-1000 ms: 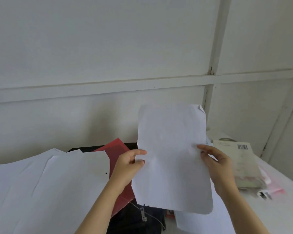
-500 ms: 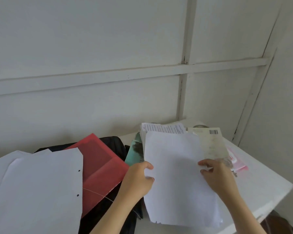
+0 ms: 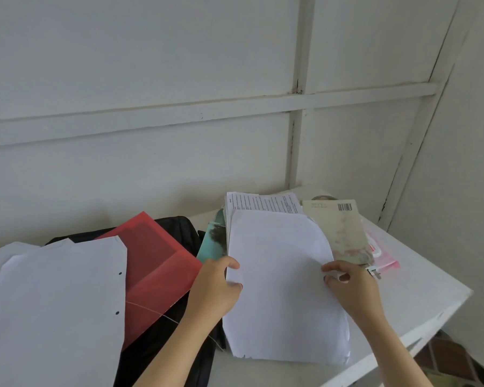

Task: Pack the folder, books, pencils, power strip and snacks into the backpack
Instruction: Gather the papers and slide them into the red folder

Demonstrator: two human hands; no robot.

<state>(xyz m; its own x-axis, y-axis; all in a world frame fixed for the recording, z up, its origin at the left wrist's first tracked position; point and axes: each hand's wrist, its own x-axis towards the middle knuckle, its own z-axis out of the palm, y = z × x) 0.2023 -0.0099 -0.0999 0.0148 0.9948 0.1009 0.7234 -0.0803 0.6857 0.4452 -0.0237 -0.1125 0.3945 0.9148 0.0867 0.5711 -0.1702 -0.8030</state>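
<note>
Both hands on a stack of blank sheets (image 3: 282,297) resting on the white table (image 3: 419,291). Left hand (image 3: 215,286) pinches the stack's left edge, thumb on top, fingers curled beneath; right hand (image 3: 354,291) grips the right edge, fingers bent over the paper. Red folder (image 3: 157,263) lies on the black backpack (image 3: 180,229), left of the stack, partly under loose white sheets (image 3: 53,303). Printed page (image 3: 263,203), teal book (image 3: 213,241) and pale barcoded book (image 3: 338,227) show behind the stack; pink packet (image 3: 383,256) just beside the pale book
</note>
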